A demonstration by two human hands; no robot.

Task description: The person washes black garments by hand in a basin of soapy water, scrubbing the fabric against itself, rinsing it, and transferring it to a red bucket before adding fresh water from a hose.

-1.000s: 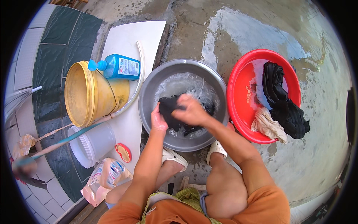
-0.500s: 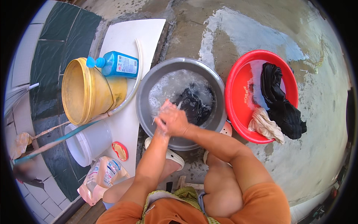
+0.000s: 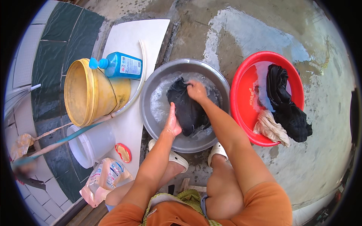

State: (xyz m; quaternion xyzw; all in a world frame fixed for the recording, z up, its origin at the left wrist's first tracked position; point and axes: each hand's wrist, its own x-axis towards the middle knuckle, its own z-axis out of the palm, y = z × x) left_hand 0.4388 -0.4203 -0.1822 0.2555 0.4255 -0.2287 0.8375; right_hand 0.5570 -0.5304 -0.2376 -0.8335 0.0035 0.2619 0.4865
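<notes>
Dark garment (image 3: 188, 109) lies in soapy water in the grey basin (image 3: 151, 94), centre. Left hand (image 3: 172, 124), fingers pressed together, pins its near edge; right hand (image 3: 197, 90) bunches its far end in closed fingers. Red basin (image 3: 245, 94), right, holds wrung clothes (image 3: 283, 109).

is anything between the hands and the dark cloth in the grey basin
Nothing visible. Both hands are already on the dark cloth in the grey basin: the left hand presses its near edge, the right hand grips its far end. Only soapy water surrounds it.
</notes>
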